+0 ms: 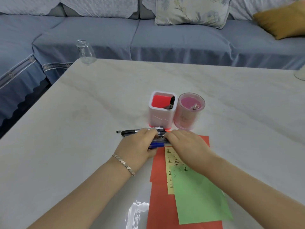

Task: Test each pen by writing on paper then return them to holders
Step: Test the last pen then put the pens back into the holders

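While both our hands are down at the middle of the frame, the bundle of pens (158,137) lies crosswise on the table (66,129), right between them. Our left hand (140,143) has its fingers curled over the top of the bundle and its thumb tucked under the blue ones, so it's got a proper grip. Our right hand (186,144) comes in from the other side with its fingertips on the pens' right ends. Honestly, we can't tell if it's gripping or only touching, since the fingers cover that bit. A couple of black pens poke out to the left past our knuckles.

Just above the bundle, the white square holder (162,113) stands with a red inside and two black markers (171,103) leaning in its right corner. The pink round holder (189,116) touches it on the right, with one white pen (195,106) inside.

Below our hands the red paper (157,166) lies flat with a yellow paper (170,164) on it, covered in written characters. A green paper (199,195) overlaps both toward the bottom of the frame.

There's a bracelet (123,164) on our left wrist. A glass jar (85,52) sits at the table's far corner in the upper left. Behind it is a blue sofa (165,38) with a floral cushion (191,10) and a mustard cushion (280,20) at the upper right.
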